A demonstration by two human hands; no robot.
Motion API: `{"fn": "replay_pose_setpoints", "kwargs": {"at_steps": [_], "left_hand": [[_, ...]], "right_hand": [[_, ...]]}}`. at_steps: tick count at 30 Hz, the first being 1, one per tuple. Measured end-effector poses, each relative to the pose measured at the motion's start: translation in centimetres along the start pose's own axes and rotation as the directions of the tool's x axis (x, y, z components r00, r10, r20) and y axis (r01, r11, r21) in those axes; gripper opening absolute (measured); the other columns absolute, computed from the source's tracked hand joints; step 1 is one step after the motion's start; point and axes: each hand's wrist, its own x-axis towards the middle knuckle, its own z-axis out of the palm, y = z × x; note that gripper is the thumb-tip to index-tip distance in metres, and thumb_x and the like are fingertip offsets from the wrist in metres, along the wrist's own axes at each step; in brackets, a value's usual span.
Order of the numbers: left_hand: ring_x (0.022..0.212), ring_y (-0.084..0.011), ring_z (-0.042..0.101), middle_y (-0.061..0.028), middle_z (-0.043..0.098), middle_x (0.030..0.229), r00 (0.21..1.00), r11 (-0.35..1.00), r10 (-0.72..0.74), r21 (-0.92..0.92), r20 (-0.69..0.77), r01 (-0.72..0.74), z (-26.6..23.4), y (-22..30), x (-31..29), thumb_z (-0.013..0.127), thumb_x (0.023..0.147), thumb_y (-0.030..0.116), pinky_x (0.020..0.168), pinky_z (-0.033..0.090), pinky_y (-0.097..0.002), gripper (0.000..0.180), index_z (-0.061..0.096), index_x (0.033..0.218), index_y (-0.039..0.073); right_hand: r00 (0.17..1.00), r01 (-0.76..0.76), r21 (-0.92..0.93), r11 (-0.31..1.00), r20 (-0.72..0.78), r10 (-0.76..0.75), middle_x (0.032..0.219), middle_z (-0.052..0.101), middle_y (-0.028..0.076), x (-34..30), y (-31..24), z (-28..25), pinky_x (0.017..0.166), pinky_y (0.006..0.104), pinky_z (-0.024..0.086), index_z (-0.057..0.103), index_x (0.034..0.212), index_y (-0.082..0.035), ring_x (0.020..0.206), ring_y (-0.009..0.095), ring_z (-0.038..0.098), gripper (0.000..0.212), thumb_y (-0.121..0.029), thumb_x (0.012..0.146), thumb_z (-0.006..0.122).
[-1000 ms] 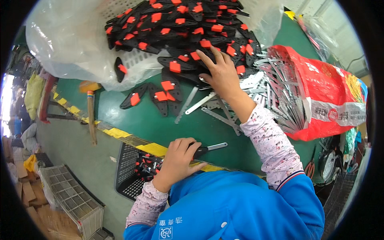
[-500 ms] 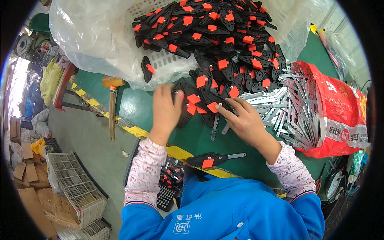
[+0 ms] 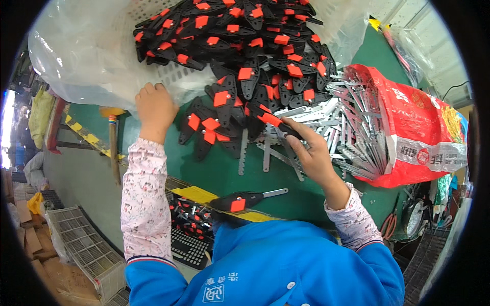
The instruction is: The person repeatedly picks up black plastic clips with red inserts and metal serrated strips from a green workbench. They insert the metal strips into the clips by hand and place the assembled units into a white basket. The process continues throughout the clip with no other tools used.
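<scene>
My right hand [image 3: 312, 155] pinches the end of a black plastic part with a red tab [image 3: 270, 120] between thumb and fingers. That part is tilted over the near edge of the heap of black parts [image 3: 229, 30]. At the lip of the clear plastic bag [image 3: 76, 66], my left hand [image 3: 155, 112] has its fingers curled; whatever is under them is hidden. Between my hands lies a cluster of black parts with red tabs [image 3: 209, 125]. Several toothed metal strips [image 3: 243, 155] lie just in front of it. Close to me is a black part with a metal strip sticking out [image 3: 237, 203].
A red printed bag [image 3: 408, 112] spills metal strips [image 3: 365, 135] at the right. A wooden-handled mallet [image 3: 114, 148] lies by the left yellow-and-black edge tape. Below the bench edge is a black crate [image 3: 189, 247] with small parts; a pale crate [image 3: 81, 245] stands on the floor.
My left hand has moved left, off the cluster to the plastic bag. My right hand has raised one end of a black part. The whole view has shifted a little.
</scene>
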Motion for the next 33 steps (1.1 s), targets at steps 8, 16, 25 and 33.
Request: {"fn": "replay_pose_setpoints", "kwargs": {"at_steps": [8,16,25,33], "left_hand": [[0.124,-0.0418,0.056,-0.0230,0.055,0.133,0.993,0.756,-0.065,-0.654,-0.102,-0.018,0.3,2.9,-8.3,0.067,0.091,-0.003,0.108,0.047,-0.0437,0.053,0.058,0.144,-0.001],[0.102,-0.0379,0.066,-0.0205,0.066,0.115,0.976,0.555,-0.204,-0.830,-0.076,0.051,-6.0,5.2,-13.3,0.060,0.096,0.001,0.092,0.053,-0.0452,0.043,0.063,0.139,0.003],[0.122,-0.0393,0.055,-0.0210,0.056,0.126,0.980,0.428,0.165,-0.904,0.109,0.028,-11.1,8.3,-20.0,0.074,0.079,-0.008,0.109,0.045,-0.0456,0.090,0.036,0.160,0.000],[0.102,-0.0388,0.066,-0.0180,0.066,0.113,0.969,0.520,0.245,-0.847,0.027,-0.108,-11.4,8.3,-20.3,0.088,0.078,0.006,0.087,0.056,-0.0437,0.076,0.056,0.146,0.003]], "right_hand": [[0.822,0.526,-0.240,0.816,0.390,-0.415,0.123,0.070,0.010,-1.6,0.7,2.8,0.094,0.0439,0.050,0.069,0.138,-0.014,0.106,0.032,0.063,0.049,-0.004,0.089,0.072],[0.991,0.131,-0.615,0.778,0.049,-0.128,0.087,0.071,0.009,0.9,0.9,4.9,0.066,0.0419,0.059,0.067,0.099,-0.006,0.080,0.031,0.073,0.022,-0.021,0.088,0.078],[0.970,-0.124,-0.603,0.788,0.095,0.225,0.095,0.075,0.024,1.0,0.3,2.4,0.076,0.0541,0.059,0.069,0.099,-0.002,0.086,0.042,0.074,0.024,-0.023,0.089,0.071],[0.960,-0.086,0.076,0.993,0.275,0.062,0.096,0.071,0.016,-4.9,-2.2,-1.0,0.073,0.0396,0.055,0.066,0.112,0.000,0.078,0.034,0.067,0.012,-0.009,0.104,0.064]]}}
